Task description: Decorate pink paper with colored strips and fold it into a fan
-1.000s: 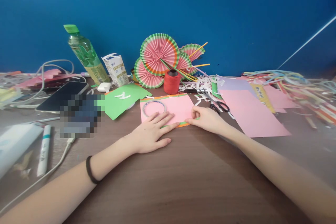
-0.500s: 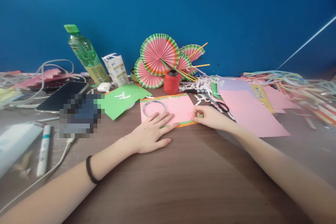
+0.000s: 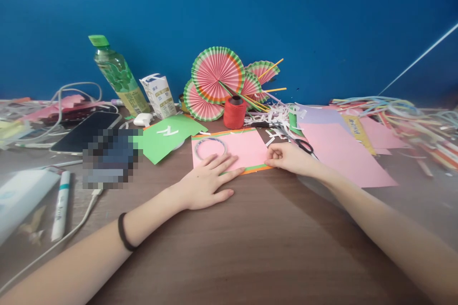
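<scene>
Two hands work one pink sheet, which lies dead ahead at 12 o'clock with its long axis running 9 to 3. I read the left hand as spread flat, palm down, its fingertips pinning the sheet's near edge, the wrist trailing back toward 7 o'clock. Right hand sits at the sheet's near right corner, about 1 o'clock, thumb and forefinger closed in a pinch on the orange-and-green border strip there. Both hands touch the paper; the right is the one at the strip's end.

A tape ring rests on the sheet just beyond the left fingers. Scissors lie just past the right knuckles, half hidden by them.

Farther out at 12, a red thread spool stands before the folded paper fans; a green bottle leans at 10 o'clock.

Hard to make out: whether the strip is stuck down under the pinch; a patch at 9 o'clock is pixelated; the far right clutter blurs.
</scene>
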`<control>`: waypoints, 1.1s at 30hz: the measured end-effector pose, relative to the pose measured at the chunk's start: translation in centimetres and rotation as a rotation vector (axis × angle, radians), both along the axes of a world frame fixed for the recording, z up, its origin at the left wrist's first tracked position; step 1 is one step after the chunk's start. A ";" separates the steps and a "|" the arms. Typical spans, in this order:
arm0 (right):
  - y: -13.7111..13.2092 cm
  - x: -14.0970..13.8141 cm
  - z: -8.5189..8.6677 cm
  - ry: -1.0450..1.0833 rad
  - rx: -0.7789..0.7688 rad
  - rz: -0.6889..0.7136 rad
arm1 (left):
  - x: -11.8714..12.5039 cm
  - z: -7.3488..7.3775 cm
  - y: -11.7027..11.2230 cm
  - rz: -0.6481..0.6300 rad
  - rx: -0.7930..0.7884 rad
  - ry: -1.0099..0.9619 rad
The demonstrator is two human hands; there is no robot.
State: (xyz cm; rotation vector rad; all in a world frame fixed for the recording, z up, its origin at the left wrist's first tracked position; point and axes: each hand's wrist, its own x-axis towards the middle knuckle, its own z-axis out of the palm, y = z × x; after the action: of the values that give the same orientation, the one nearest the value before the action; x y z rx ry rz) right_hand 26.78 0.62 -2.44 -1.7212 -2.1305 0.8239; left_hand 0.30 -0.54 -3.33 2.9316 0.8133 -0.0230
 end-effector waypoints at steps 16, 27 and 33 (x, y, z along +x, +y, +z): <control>0.6 1.4 0.1 0.029 -0.121 -0.083 | 0.1 0.1 0.0 0.005 -0.004 0.000; 1.0 2.3 0.5 -0.027 -0.215 -0.158 | 0.0 0.0 0.0 0.003 -0.009 -0.006; 0.6 1.6 0.8 -0.011 -0.105 -0.186 | 0.0 0.1 0.0 -0.002 -0.006 -0.015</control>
State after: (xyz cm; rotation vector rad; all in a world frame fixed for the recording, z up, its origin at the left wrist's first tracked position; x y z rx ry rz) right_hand 28.36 1.23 -1.63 -1.9454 -1.9275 0.8881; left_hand 0.34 -0.58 -3.27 2.9233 0.8070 -0.0032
